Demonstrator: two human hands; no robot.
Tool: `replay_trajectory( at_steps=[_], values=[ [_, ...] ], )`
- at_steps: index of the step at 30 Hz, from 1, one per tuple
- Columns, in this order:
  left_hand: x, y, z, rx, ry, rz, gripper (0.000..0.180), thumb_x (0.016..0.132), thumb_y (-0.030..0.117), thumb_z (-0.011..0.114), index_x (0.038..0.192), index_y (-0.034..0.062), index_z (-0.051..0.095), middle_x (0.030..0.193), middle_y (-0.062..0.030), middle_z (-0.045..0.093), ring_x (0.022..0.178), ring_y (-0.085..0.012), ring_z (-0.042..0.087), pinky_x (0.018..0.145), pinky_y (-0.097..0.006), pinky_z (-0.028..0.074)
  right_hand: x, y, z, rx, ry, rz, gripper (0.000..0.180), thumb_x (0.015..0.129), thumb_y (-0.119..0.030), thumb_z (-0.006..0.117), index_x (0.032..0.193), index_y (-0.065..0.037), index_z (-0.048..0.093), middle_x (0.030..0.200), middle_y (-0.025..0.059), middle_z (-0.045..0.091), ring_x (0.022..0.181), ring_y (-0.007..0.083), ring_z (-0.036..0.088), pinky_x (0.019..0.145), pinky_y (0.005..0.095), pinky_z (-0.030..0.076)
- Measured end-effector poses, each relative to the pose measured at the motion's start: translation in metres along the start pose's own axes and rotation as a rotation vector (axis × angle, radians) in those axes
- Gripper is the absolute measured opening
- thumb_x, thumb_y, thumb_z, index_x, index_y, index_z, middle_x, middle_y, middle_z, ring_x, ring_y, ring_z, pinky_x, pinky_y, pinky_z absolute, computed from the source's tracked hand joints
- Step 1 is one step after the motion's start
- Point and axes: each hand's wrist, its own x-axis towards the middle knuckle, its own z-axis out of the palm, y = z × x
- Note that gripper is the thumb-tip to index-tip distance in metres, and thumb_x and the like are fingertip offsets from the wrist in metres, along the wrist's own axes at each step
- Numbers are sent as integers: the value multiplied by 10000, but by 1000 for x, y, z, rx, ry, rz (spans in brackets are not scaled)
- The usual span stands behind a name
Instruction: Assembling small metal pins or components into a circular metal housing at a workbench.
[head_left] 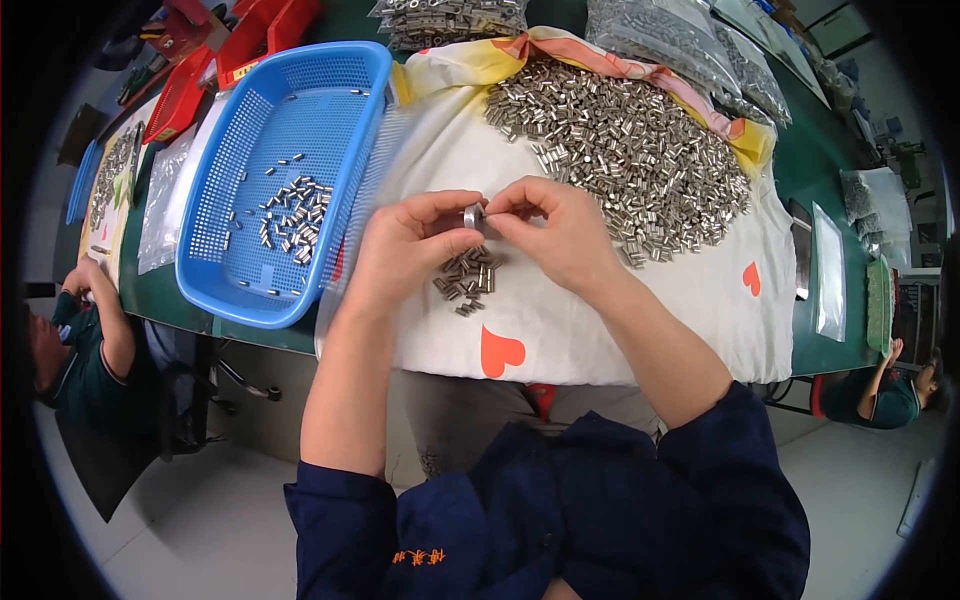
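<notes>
In front of me, my left hand (393, 250) pinches a small silver metal ring (470, 216) between thumb and fingers. My right hand (568, 238) meets it from the other side, its thumb and forefinger pressed together at the ring; whatever they hold is too small to make out. Just below the fingertips lies a little group of short metal cylinders (466, 280) on the white cloth (430, 350) with red hearts. Beyond my right hand spreads a large heap of the same shiny cylinders (640, 150).
To the left stands a blue perforated basket (200, 220) with some cylinders in it. Bags of metal parts (655, 40) lie at the back of the green table (835, 350). Red bins (180, 90) sit at the far left. Other people work at both sides.
</notes>
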Motion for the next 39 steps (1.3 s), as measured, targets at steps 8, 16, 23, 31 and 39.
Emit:
replay_trajectory(
  at_steps=[8,16,23,31,39],
  values=[
    [-1,-2,1,23,-13,29,325,743,5,681,1059,-6,609,856,-25,637,767,-68,585,675,-196,479,-5,3,10,-121,88,-175,80,745,-83,617,799,-25,620,721,74,619,662,177,595,579,283,480],
    [-1,-2,2,71,-26,20,327,746,3,676,1063,-23,601,886,-55,652,790,-82,604,689,-203,493,-3,3,-5,-32,-35,-51,103,737,-92,634,803,-17,611,749,87,631,681,183,608,622,283,470],
    [-4,3,4,161,-78,-31,337,738,-76,642,1069,-45,582,962,-53,626,822,-94,591,710,-204,488,4,-2,-17,-123,-44,-13,139,754,-126,616,852,-30,633,755,106,637,698,210,620,651,308,480],
    [-4,9,6,172,-105,-55,326,750,-86,615,1068,-19,592,937,-33,624,809,-72,587,701,-197,484,58,18,-30,-1154,58,-164,108,726,-144,615,788,-69,661,739,122,605,748,286,575,711,405,453],
    [-6,6,1,82,-29,10,310,760,-6,647,1066,-10,597,876,-38,647,769,-83,608,676,-211,489,24,-9,-19,-241,69,-13,115,778,-123,605,795,-14,635,772,73,646,689,178,605,637,280,475]
  ],
)
